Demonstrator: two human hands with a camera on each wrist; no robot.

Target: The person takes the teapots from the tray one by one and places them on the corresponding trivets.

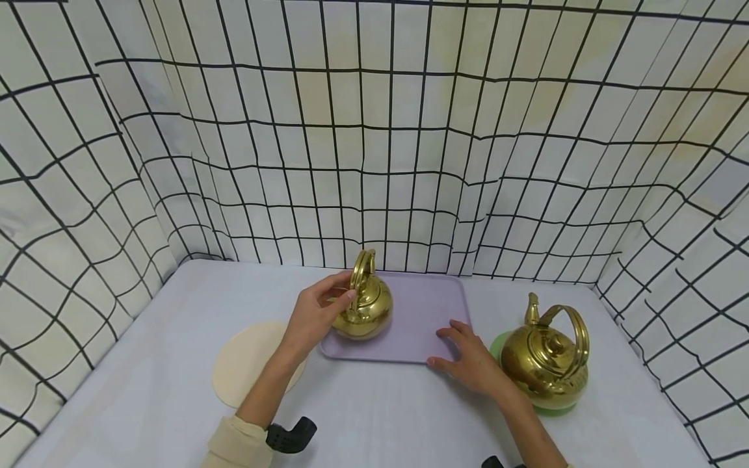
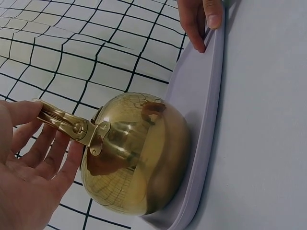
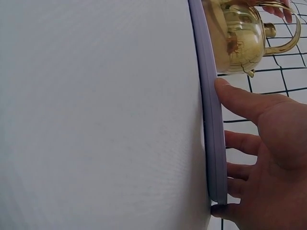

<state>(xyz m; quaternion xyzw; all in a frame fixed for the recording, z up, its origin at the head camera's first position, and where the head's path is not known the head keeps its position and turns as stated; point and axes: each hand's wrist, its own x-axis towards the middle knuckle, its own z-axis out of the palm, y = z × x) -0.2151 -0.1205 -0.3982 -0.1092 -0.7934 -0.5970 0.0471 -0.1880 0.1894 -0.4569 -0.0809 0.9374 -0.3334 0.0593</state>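
Note:
On the left part of a lilac tray (image 1: 421, 318) stands a small brass kettle (image 1: 365, 311). My left hand (image 1: 316, 312) holds that kettle by its upright handle, with the fingertips at the top of the handle in the left wrist view. At the tray's near right corner is my right hand (image 1: 468, 361), its fingers spread and the thumb touching the rim. A larger brass kettle (image 1: 544, 364) sits on a green round mat (image 1: 556, 411) to the right of my right hand.
A cream round mat (image 1: 248, 357) lies on the white table (image 1: 374, 416), partly under my left forearm. A white wall with a black grid (image 1: 404, 143) encloses the table at the back and both sides.

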